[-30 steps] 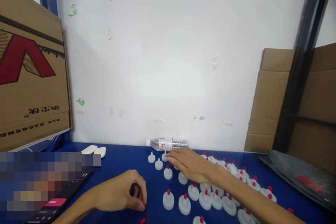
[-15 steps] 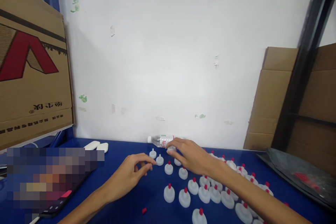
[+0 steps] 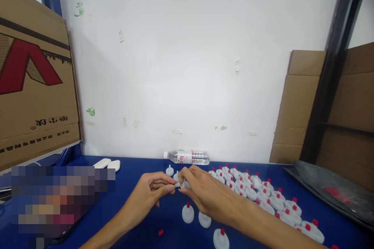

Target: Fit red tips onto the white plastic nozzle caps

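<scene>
A loose red tip lies nearest on the blue desk. Beyond it, the left hand and right hand meet. Each fingertip grip is pinched on one white cap held just above the desk. This looks like a fitting step that calls for fine alignment. A water bottle lies behind.

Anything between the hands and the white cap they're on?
Nothing visible. The left hand and right hand both pinch the white cap directly, above the blue table. Loose caps lie nearer the camera, and the water bottle lies behind, against the wall.
</scene>
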A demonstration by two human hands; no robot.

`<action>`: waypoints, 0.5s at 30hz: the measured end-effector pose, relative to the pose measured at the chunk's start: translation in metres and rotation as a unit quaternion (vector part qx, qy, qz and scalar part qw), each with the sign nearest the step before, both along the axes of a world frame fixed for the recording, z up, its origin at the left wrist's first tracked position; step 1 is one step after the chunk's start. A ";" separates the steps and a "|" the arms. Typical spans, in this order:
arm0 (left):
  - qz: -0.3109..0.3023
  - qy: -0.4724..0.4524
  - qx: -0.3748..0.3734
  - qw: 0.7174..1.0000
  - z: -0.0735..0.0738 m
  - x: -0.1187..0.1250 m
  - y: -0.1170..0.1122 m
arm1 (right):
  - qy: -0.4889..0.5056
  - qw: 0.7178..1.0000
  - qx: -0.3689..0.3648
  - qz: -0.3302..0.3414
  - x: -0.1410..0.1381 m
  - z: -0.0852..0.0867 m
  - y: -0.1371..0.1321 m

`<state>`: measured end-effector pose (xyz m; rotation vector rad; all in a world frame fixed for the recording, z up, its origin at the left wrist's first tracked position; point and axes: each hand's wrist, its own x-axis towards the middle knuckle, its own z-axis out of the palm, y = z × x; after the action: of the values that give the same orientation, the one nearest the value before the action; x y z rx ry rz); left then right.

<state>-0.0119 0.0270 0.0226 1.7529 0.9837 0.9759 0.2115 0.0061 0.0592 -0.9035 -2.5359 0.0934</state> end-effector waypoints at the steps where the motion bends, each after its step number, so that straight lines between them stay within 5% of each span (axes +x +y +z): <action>1: 0.005 -0.008 -0.008 1.000 -0.001 0.000 0.000 | 0.013 1.000 0.002 -0.001 0.000 0.000 0.001; 15: 0.028 -0.073 -0.038 0.996 0.000 0.001 0.001 | 0.124 0.992 0.001 0.004 -0.003 -0.013 0.002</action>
<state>-0.0111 0.0282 0.0222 1.5748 0.9673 1.0719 0.2082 0.0086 0.0460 -0.8263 -2.3080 0.1925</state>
